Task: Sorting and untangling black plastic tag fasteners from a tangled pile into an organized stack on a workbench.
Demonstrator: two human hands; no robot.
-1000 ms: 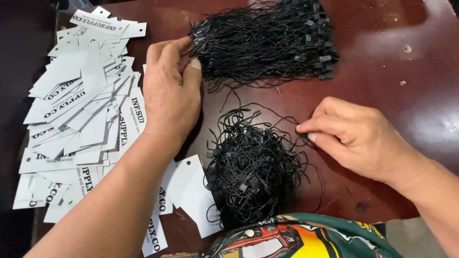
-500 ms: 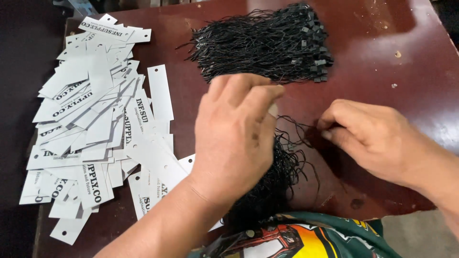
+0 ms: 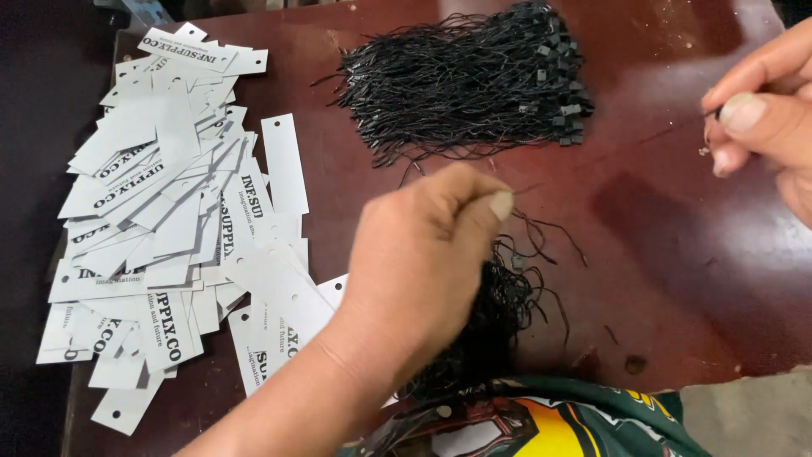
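Pinched fingertips (image 3: 499, 203) on our left hand (image 3: 423, 262) gripped one end of a single black string (image 3: 592, 161), thumb pressed against forefinger, the rest of the fingers curled into the palm. Our right hand (image 3: 761, 118), at the right edge of the view, nipped the other end between thumb and forefinger in the same way, so that the strand ran thin and nearly straight between the two hands, raised above the dark red table (image 3: 677, 254). It was faint against the tabletop, and we could not tell whether it carried a plastic end piece. Under and just behind our left hand lay a loose tangle of black strings (image 3: 507, 313), with a few stray loops curling out to the right. A tidier bundle of black strings (image 3: 465, 80), with small square fasteners gathered along its right side, lay at the far side of the table, well apart from both hands. To the left spread a heap of white paper tags (image 3: 169, 220), overlapping one another, each with a small punched hole and dark print. A colourful garment (image 3: 550, 427) showed at the bottom edge.
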